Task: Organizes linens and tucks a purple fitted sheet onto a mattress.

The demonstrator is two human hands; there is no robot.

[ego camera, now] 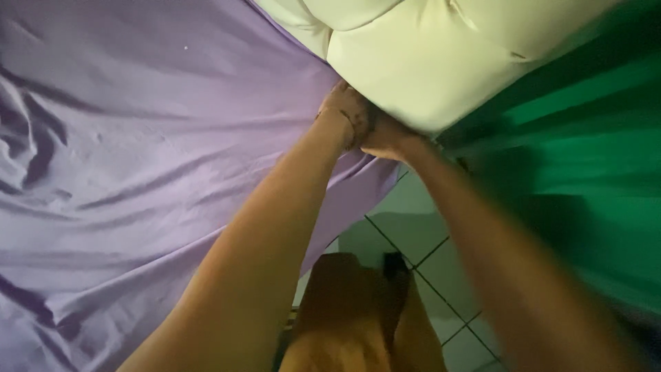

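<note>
Here, hands (365,127) beneath cream mattress corner (420,62)

Floor: pale tiles (413,227), dark grout, seen between bed and wall.
Wall: green (592,165), at right, shadowed.
Light: dim, soft, from above left.

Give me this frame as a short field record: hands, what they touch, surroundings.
view: head camera, looking down along both forearms
left hand: at the corner of the cream mattress, on the purple sheet; fingers mostly hidden
right hand: pressed against the left hand, under the mattress corner; grip not visible
purple sheet: spread over the bed, wrinkled, edge hanging down near the corner
mattress: cream, quilted, corner bare of sheet
floor: pale tiles with dark joints
green surface: at right, blurred, kind unclear
</note>
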